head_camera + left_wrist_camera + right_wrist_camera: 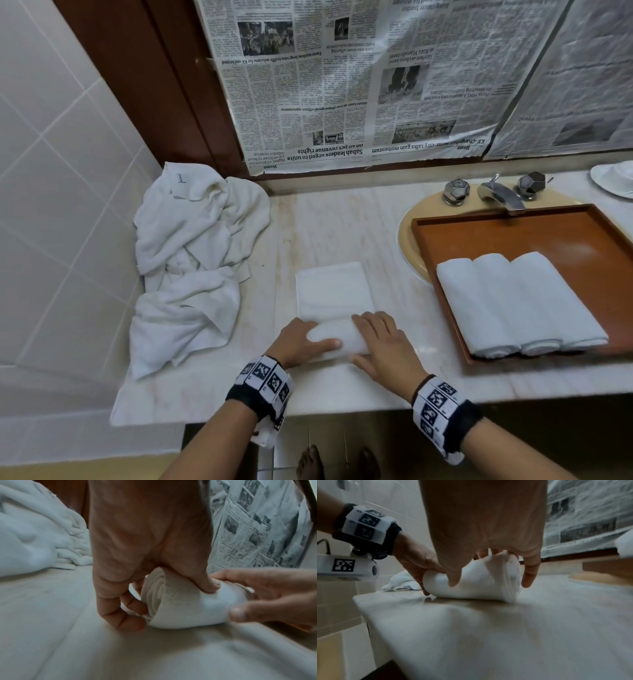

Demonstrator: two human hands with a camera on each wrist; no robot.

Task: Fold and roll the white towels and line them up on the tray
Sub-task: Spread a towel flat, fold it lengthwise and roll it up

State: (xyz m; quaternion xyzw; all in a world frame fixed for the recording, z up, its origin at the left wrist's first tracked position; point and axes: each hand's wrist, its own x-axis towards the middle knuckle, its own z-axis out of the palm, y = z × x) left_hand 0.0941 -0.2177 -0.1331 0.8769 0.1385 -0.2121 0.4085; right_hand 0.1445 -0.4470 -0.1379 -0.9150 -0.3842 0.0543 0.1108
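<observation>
Seen from the head, a folded towel point(334, 301) lies flat on the pale marble surface point(329, 219), its near end rolled up under both hands; three rolled towels point(517, 305) lie side by side, touching, at the near end of a brown tray point(513, 236) set over the basin beside the tap point(501, 193). Only the left wrist view shows the spiral end of the roll, with the left hand point(145, 555) curled round it, thumb pressed on top and fingers point(132, 623) tucked at the end. Only the right wrist view shows the right hand point(486, 531) grasping the opposite end, thumb in front, fingers behind. A heap of loose towels point(191, 260) lies on the surface to the left, against the tiled wall point(51, 171). Newspaper point(376, 78) covers the wall behind.
</observation>
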